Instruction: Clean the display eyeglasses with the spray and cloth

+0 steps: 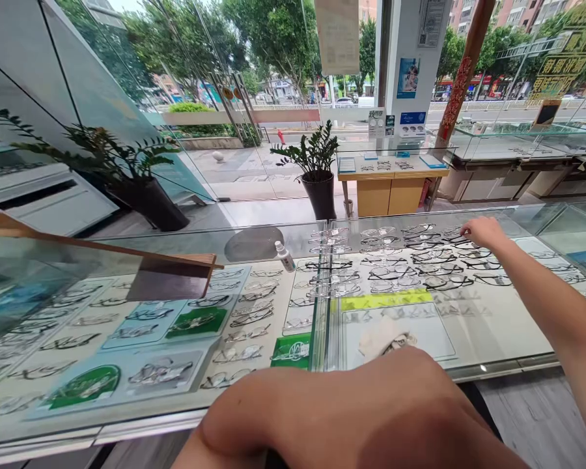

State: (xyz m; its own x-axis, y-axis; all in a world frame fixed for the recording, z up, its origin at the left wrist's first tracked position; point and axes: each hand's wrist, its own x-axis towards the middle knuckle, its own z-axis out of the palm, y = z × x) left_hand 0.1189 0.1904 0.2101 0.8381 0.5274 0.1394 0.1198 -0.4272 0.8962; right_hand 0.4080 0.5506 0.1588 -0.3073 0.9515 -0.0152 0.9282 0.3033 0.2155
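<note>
At the far edge of the glass-topped counter, my right hand (482,231) reaches out from the right. Its fingers are closed on a pair of eyeglasses (453,233) at the end of the back row. Several more dark and clear frames stand in rows in front of it. My left arm (322,404) bends across the bottom of the view, very close to the camera. Its fingers do not show. Just beyond that arm a pale cloth (383,333) sits crumpled over the counter, partly hidden by the arm; I cannot tell whether my left hand touches it.
A white spray bottle (285,256) stands on the glass left of the frames. Farther left are a wooden-edged brown board (170,277) and a display of eyeglasses on green and blue pads. Behind the counter stand a potted plant (320,195) and a small display table (390,174).
</note>
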